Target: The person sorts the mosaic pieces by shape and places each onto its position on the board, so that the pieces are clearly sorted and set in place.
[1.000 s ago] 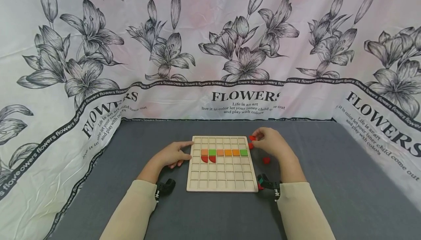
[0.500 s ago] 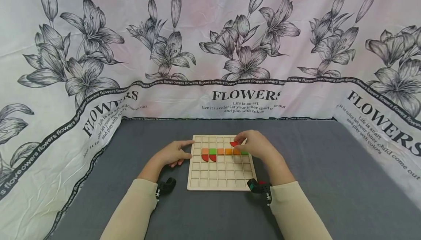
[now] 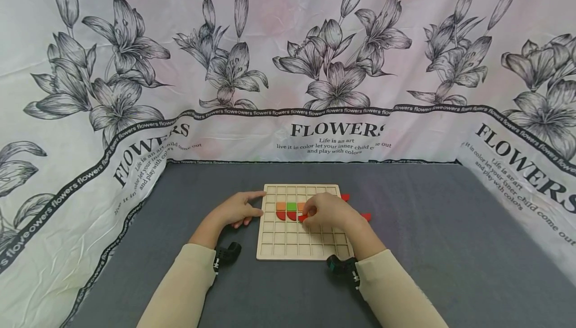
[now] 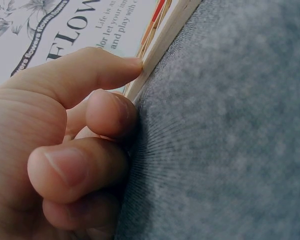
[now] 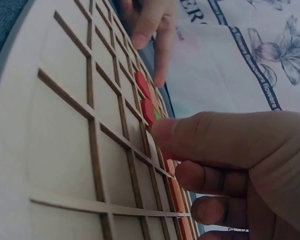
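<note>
A wooden grid board [image 3: 279,240] lies on the grey table. My left hand [image 3: 237,210] touches its left edge with a straight index finger and the thumb; the other fingers are curled under. Over the board, my right hand [image 3: 330,212] pinches a red quarter-circle tile [image 3: 302,218] between thumb and fingers, right at the cell beside two red quarter-circle tiles [image 3: 291,215]. Above those two runs a row with an orange tile [image 3: 281,206] and a green tile [image 3: 291,207]. The right hand hides the row's right part. In the right wrist view, the thumb [image 5: 190,135] mostly covers the held tile.
Red pieces lie right of the board, one at its upper right edge [image 3: 345,197] and another red piece [image 3: 366,216] partly behind the right wrist. A black wrist camera [image 3: 340,265] overlaps the board's lower right corner. A flower-printed cloth [image 3: 333,138] stands behind the table.
My right hand has picked up a red quarter-circle tile from beside the board and carried it left and towards me, to the row under the orange and green tiles. My left hand stays put.
</note>
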Demonstrator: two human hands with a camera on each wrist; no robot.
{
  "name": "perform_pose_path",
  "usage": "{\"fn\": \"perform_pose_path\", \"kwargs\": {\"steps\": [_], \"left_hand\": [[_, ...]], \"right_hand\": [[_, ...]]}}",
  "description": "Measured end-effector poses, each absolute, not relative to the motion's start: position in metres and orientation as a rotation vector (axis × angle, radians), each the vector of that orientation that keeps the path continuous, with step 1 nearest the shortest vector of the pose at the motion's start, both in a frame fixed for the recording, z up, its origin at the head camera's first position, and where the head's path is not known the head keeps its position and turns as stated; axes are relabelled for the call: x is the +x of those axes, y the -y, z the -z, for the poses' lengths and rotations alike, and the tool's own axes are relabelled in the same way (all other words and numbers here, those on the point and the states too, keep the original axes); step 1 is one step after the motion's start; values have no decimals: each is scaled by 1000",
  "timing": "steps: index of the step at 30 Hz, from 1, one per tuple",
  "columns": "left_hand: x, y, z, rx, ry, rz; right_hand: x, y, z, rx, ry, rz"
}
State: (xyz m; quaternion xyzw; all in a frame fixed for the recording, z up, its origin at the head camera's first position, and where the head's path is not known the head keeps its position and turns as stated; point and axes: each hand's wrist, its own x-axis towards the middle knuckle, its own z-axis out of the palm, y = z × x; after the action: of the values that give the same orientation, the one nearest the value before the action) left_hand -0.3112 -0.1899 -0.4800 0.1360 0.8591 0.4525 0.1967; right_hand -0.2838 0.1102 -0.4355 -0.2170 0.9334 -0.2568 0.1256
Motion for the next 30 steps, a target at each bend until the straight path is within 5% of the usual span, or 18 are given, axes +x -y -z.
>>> {"fn": "perform_pose_path", "kwargs": {"steps": [19, 30], "left_hand": [[-312, 191, 482, 349, -2403, -1273], [-312, 190, 481, 347, -2390, -1280]], "right_hand": [[-283, -102, 442, -607, -2852, 660], [-293, -152, 427, -466, -2969, 886]]}}
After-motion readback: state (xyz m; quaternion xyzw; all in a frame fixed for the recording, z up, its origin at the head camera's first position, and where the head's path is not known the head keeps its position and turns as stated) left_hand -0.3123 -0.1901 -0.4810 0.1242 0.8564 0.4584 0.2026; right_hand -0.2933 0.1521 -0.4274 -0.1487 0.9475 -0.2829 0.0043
